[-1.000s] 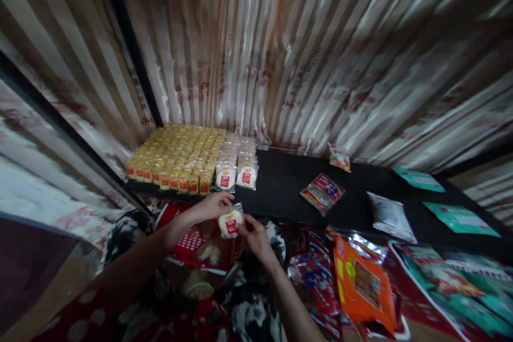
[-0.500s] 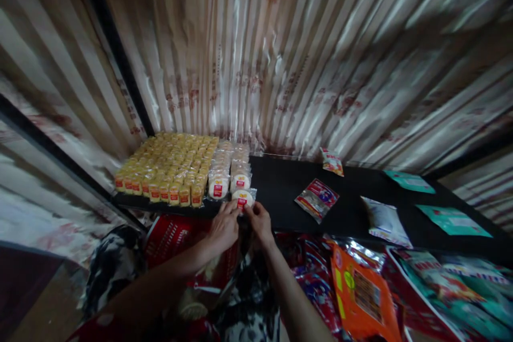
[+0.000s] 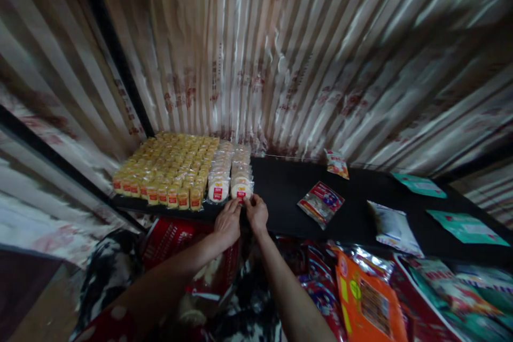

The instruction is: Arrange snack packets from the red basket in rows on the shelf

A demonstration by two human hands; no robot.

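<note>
Just below the middle of the frame, the left hand and the right hand meet at the front edge of the black tabletop, fingertips pinched narrowly on the round white cake in a clear wrapper with a red label. That cake stands at the front of the right-hand white row, touching the cake behind it and just beside its twin in the neighbouring row; whether the fingers grip it or only rest on it cannot be told.

To the left of the hands, the block of small yellow wrapped cakes with red labels fills the left end of the tabletop in tight rows. The two rows of round white wrapped cakes run back toward the striped curtain. The arranging looks well advanced on the left. To the right, most of the tabletop is bare apart from scattered packets: a red and white flat packet, a small red packet by the curtain, a white pouch and two teal flat packets.

Below the hands lies a red plastic basket, and at lower right a heap of loose goods with an orange foil bag on top, so plenty seems left unsorted.
</note>
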